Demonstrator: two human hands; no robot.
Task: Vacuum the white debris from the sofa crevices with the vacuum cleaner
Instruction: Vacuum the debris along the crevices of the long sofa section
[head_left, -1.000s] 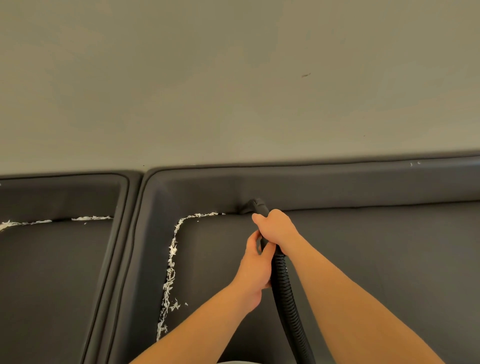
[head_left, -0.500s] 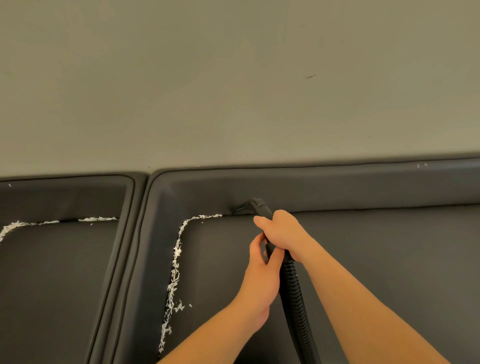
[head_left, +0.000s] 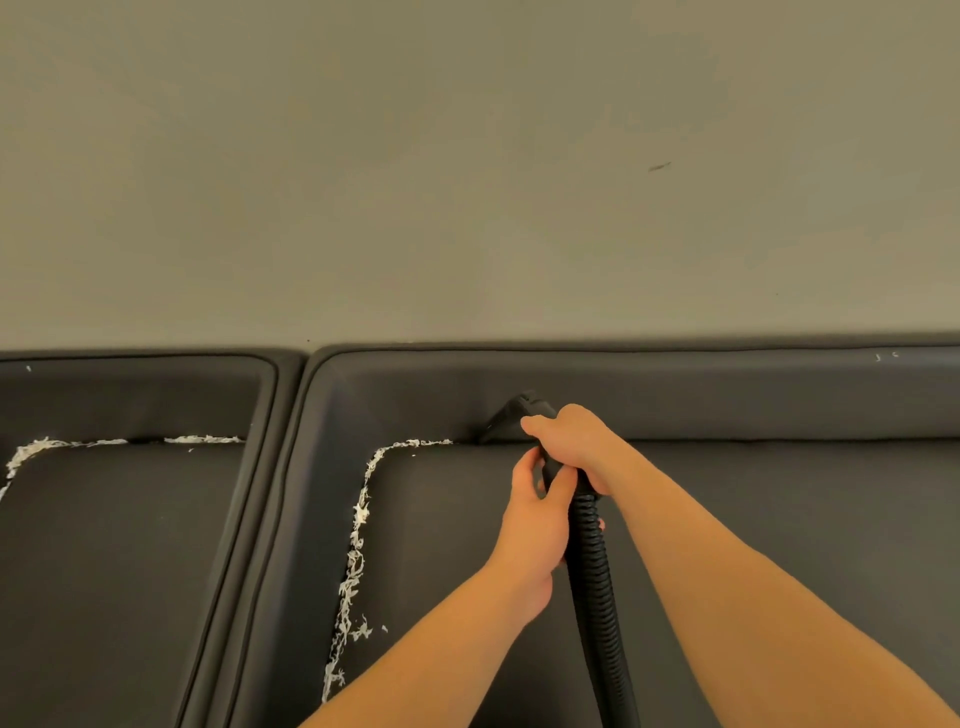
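Both hands grip the vacuum: the right hand (head_left: 574, 447) is wrapped around the stiff nozzle (head_left: 511, 423), the left hand (head_left: 535, 525) closed on the ribbed hose (head_left: 592, 571) just below. The nozzle tip sits in the far crevice of the sofa (head_left: 779, 519). White debris (head_left: 358, 519) lines the crevice to its left; it looks light and flaky. The hose likely bends easily, so steer from the rigid nozzle.

The sofa (head_left: 779, 545) stands against the wall (head_left: 467, 156). The vacuum nozzle (head_left: 511, 421) sits in the back crevice of the right-hand seat, debris (head_left: 358, 519) to its left. The hose (head_left: 597, 597) runs between both forearms, right hand (head_left: 576, 447) ahead of left hand (head_left: 535, 530).
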